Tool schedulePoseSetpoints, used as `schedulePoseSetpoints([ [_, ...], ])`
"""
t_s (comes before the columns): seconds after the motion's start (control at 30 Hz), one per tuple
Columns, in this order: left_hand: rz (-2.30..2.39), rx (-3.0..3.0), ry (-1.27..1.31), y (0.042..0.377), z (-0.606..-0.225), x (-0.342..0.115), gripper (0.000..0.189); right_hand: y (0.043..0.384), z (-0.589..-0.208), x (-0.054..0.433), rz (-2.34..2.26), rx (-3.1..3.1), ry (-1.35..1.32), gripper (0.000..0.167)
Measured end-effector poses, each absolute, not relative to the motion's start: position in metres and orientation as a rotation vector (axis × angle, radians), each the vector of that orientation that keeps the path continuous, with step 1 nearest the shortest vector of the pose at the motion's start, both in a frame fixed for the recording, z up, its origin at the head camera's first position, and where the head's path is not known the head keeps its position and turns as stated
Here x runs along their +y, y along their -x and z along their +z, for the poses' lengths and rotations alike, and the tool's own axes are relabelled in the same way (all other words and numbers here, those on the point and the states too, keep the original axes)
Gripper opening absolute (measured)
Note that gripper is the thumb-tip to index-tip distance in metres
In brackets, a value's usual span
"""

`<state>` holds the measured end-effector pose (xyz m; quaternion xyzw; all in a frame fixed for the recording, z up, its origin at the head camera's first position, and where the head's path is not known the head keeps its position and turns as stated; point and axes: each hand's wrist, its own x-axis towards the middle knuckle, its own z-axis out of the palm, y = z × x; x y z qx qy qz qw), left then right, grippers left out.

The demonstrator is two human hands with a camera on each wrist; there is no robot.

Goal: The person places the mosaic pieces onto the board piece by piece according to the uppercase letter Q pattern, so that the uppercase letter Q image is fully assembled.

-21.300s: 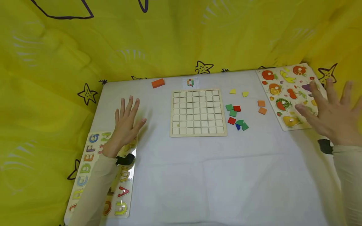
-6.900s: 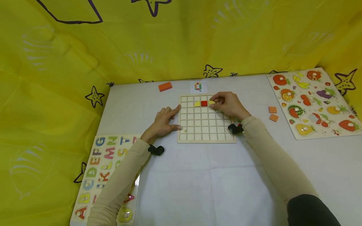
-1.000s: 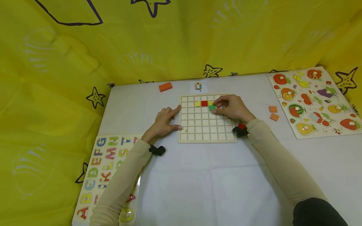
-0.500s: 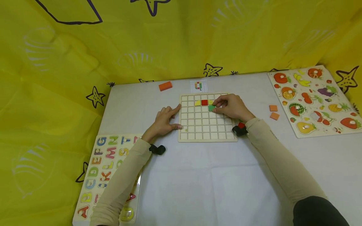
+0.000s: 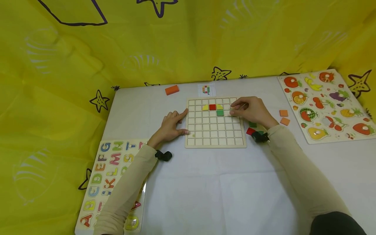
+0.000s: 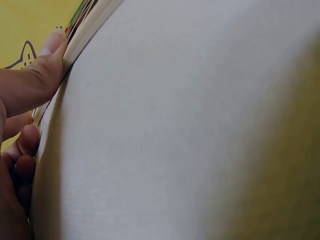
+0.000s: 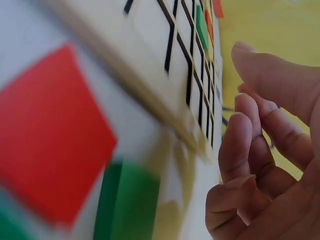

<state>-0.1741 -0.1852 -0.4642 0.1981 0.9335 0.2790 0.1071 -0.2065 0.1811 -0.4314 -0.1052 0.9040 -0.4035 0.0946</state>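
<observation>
A wooden grid board (image 5: 215, 146) lies in front of me. Near its top, a red square tile (image 5: 212, 107) sits between two yellow tiles with a rounded corner, the right-hand one (image 5: 219, 107) directly above a green square tile (image 5: 220, 113). My left hand (image 5: 168, 127) presses the board's left edge, thumb and index finger spread apart along it. Over the board's right side hovers my right hand (image 5: 251, 110). The right wrist view shows a gap between its thumb (image 7: 272, 75) and loosely bent fingers, with nothing held.
Loose red (image 5: 250, 131) and green (image 5: 252, 124) tiles lie beside the board, partly hidden by the right wrist. Farther right are two orange squares (image 5: 283, 113) and a fruit puzzle (image 5: 320, 132). An alphabet puzzle (image 5: 110, 168) lies under the left forearm. Behind stand a pattern card (image 5: 206, 89) and an orange block (image 5: 171, 89).
My right hand has let go of the green square tile, which stays in the grid below the right yellow tile, and has moved right. The left hand has kept its place.
</observation>
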Motion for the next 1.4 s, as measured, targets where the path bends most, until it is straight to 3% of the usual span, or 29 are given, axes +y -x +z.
schedulePoseSetpoints([
  [0.47,0.824,2.747,-0.588,0.173,-0.461,-0.184,0.099,0.181,-0.428,0.239,-0.878,2.647,0.340,0.040],
  [0.67,0.838,2.752,-0.589,0.172,-0.460,-0.185,0.099,0.176,-0.430,0.243,-0.865,2.647,0.347,0.029],
  [1.1,0.824,2.751,-0.594,0.172,-0.462,-0.185,0.098,0.175,-0.432,0.246,-0.898,2.654,0.360,0.025],
  [1.4,0.828,2.748,-0.600,0.172,-0.463,-0.185,0.097,0.178,-0.432,0.243,-1.042,2.665,0.275,0.033],
])
